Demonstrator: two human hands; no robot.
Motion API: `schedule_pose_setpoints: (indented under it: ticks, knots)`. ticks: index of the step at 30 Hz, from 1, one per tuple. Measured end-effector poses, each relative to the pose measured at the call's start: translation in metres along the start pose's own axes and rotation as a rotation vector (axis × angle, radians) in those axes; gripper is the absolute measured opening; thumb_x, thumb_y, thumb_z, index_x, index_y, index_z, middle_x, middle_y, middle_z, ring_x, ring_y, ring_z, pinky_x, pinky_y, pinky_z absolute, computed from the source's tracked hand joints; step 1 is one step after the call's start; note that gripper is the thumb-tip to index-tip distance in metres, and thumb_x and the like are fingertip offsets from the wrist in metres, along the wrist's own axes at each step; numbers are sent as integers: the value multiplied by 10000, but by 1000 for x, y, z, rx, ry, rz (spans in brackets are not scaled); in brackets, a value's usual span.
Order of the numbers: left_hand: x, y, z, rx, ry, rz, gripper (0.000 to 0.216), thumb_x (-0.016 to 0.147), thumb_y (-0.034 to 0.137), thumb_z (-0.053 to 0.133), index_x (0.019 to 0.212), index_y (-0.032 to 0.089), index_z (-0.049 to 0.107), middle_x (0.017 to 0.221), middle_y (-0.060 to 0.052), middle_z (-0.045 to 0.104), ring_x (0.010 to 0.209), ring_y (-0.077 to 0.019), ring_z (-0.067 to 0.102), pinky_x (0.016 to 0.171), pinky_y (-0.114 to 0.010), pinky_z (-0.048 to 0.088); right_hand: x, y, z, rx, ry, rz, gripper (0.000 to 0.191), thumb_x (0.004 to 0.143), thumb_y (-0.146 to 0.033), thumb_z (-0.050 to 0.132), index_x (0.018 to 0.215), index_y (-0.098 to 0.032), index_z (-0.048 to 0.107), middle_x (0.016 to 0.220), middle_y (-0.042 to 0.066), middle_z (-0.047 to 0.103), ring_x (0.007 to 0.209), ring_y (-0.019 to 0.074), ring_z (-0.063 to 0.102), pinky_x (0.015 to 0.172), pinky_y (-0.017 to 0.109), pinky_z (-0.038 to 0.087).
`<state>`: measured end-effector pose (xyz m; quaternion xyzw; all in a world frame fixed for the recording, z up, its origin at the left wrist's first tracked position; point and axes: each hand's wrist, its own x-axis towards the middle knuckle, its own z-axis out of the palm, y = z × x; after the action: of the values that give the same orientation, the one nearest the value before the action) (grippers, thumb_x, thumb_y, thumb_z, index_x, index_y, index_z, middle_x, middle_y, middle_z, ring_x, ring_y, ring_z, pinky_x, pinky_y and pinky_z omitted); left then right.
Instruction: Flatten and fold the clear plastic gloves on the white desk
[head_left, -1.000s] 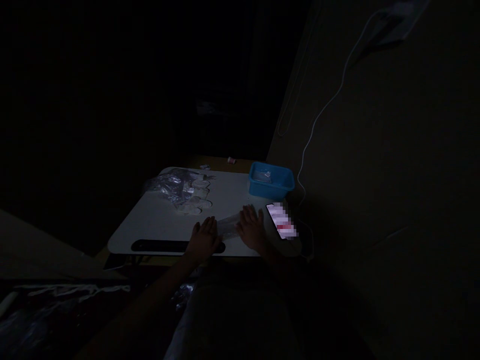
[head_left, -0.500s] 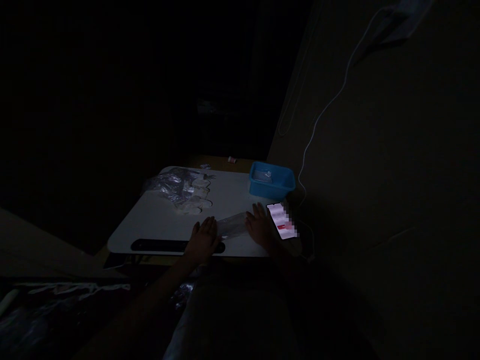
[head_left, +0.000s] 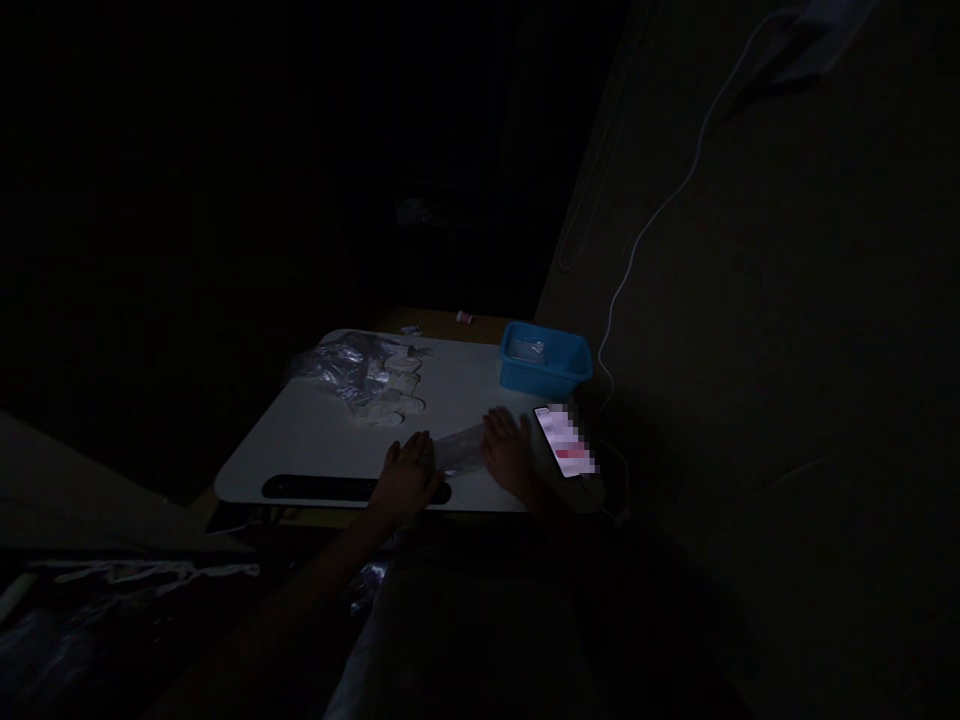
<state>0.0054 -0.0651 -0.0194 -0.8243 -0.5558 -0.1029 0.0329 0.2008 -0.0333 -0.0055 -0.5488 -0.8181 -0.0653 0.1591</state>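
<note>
The room is very dark. On the white lap table [head_left: 315, 440], my left hand [head_left: 407, 473] lies flat with fingers stretched out, pressing the left end of a small clear plastic bag [head_left: 459, 452]. My right hand [head_left: 508, 455] lies flat on the bag's right end, fingers spread. The bag is stretched between the two hands near the table's front edge.
A lit phone [head_left: 564, 441] lies just right of my right hand. A blue plastic tub [head_left: 544, 359] stands at the back right. A pile of clear bags and white gloves [head_left: 367, 378] sits at the back left. A white cable [head_left: 660, 205] hangs on the wall.
My right hand slid right along the bag towards the phone, then came back left. My left hand has stayed in place.
</note>
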Motion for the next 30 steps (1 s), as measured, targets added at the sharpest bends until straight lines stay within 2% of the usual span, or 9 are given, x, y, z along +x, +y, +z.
schedule_pose_setpoints:
  ticks: [3, 6, 9, 12, 18, 23, 26, 30]
  knots:
    - [0, 0, 1, 3, 2, -5, 509, 836, 332, 339, 1246, 43, 427, 1344, -187, 373, 1254, -285, 313, 988, -491, 257, -1, -28, -1, -5, -22, -150, 455, 899, -383, 273, 1304, -198, 363, 1394, 76, 324, 1311, 234, 174, 1033, 522, 44]
    - [0, 1, -1, 3, -3, -19, 504, 840, 331, 331, 1247, 51, 428, 1345, -181, 374, 1254, -280, 315, 991, -483, 256, -1, -42, 3, -23, -39, -172, 465, 887, -448, 280, 1296, -250, 375, 1421, 75, 264, 1318, 263, 141, 1020, 543, 36]
    - [0, 2, -3, 0, -3, -15, 501, 836, 346, 345, 1240, 65, 440, 1349, -178, 370, 1254, -277, 315, 994, -474, 252, -2, -33, 12, -57, -24, -131, 478, 878, -465, 296, 1295, -245, 380, 1415, 91, 273, 1316, 276, 141, 1015, 550, 31]
    - [0, 3, -6, 3, -13, -15, 497, 834, 351, 351, 1232, 70, 449, 1345, -179, 375, 1256, -273, 312, 993, -471, 254, -4, -9, 18, -101, 11, -86, 479, 880, -452, 303, 1297, -230, 379, 1404, 97, 297, 1312, 279, 154, 1013, 553, 33]
    - [0, 3, -6, -20, -23, -20, 496, 835, 343, 344, 1234, 68, 446, 1350, -182, 365, 1261, -277, 300, 997, -482, 249, -3, 26, 15, -152, 10, 8, 457, 880, -423, 325, 1261, -195, 429, 1366, 119, 362, 1296, 294, 201, 1000, 558, 94]
    - [2, 2, -8, -45, -40, -29, 490, 822, 355, 380, 1218, 78, 460, 1347, -187, 370, 1254, -279, 311, 994, -478, 256, -2, 22, 1, -77, 33, 76, 449, 870, -306, 339, 1273, -119, 406, 1331, 142, 406, 1268, 270, 263, 1011, 503, 128]
    - [6, 2, -14, -68, -45, -37, 455, 794, 370, 431, 1157, 106, 510, 1302, -181, 431, 1231, -285, 342, 970, -479, 288, -11, 13, -8, -27, 22, 48, 388, 831, -237, 384, 1184, -125, 501, 1268, 128, 473, 1205, 256, 335, 1004, 452, 167]
    - [14, 3, -20, -128, -43, -49, 441, 712, 392, 538, 1073, 139, 555, 1164, -152, 545, 1113, -282, 457, 906, -416, 370, -31, 1, -18, 12, -14, 27, 293, 792, -226, 446, 1043, -159, 582, 1118, 103, 555, 1064, 248, 420, 930, 413, 260]
